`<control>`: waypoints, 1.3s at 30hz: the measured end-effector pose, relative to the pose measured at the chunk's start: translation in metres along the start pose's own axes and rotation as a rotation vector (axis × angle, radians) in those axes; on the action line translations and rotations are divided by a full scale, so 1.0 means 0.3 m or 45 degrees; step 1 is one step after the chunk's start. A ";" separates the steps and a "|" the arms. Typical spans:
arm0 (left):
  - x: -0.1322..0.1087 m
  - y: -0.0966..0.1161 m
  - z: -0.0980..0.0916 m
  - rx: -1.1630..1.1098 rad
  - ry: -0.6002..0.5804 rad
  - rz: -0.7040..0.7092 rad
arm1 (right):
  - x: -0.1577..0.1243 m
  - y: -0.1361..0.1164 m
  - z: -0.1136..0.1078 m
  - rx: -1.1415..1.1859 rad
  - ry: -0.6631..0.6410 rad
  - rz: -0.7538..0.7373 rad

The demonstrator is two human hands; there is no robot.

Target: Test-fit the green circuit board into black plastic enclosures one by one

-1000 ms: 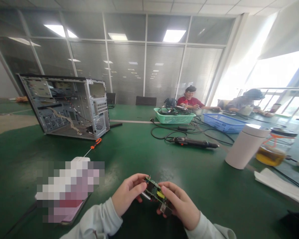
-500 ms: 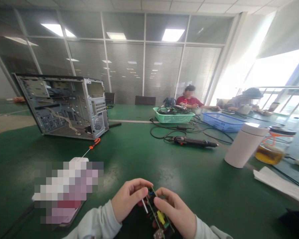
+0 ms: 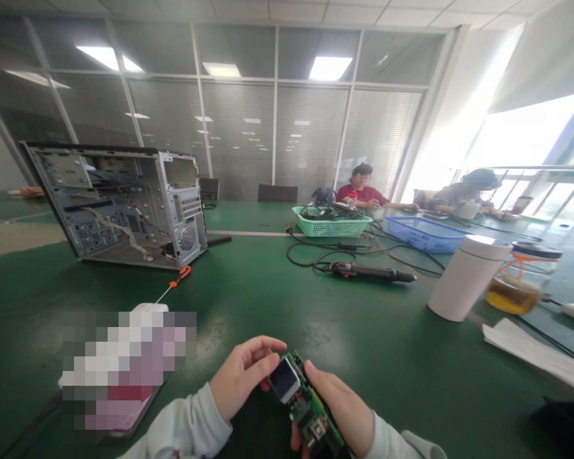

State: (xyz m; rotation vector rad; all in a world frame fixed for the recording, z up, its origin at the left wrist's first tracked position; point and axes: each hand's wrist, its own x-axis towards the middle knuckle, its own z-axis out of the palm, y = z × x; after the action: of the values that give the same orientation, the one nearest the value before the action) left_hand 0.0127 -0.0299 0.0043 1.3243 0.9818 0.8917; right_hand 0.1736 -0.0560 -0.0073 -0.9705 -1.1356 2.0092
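My right hand (image 3: 342, 403) is closed around a green circuit board (image 3: 310, 411), its thumb along the board's right edge and fingertips showing underneath. The board carries small parts, with a metal socket near its lower end. At the board's upper left sits a small square display screen (image 3: 286, 380) with a dark face and white rim. My left hand (image 3: 243, 375) pinches this screen at its left edge, its index finger stretched over the top. Whether the screen is fixed to the board cannot be made out.
An open computer case (image 3: 124, 204) stands at left, an orange-handled screwdriver (image 3: 179, 277) before it. Nearby lies a blurred-out pink and white item (image 3: 138, 382). Ahead are an electric screwdriver (image 3: 368, 273), a green basket (image 3: 332, 224) and a blue basket (image 3: 421, 236); right, a white tumbler (image 3: 466, 280). Two people sit beyond.
The board has been turned so that the screen's dark face and the board's surface now show, where before they were seen edge-on. My right hand has flattened along the board's side.
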 end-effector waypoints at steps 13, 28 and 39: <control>-0.001 0.003 0.001 -0.014 0.018 -0.041 | 0.034 0.042 -0.026 -0.056 0.298 -0.163; 0.001 0.001 -0.004 -0.060 -0.013 -0.026 | 0.041 0.026 -0.031 0.098 0.283 -0.152; 0.009 -0.015 -0.011 -0.117 -0.007 -0.061 | 0.043 0.020 -0.056 0.117 0.025 0.035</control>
State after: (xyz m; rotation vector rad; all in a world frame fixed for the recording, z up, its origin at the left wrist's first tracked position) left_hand 0.0105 -0.0266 -0.0002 1.2201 0.9534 0.8858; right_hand 0.1798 -0.0411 -0.0224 -0.9617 -1.0151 2.0508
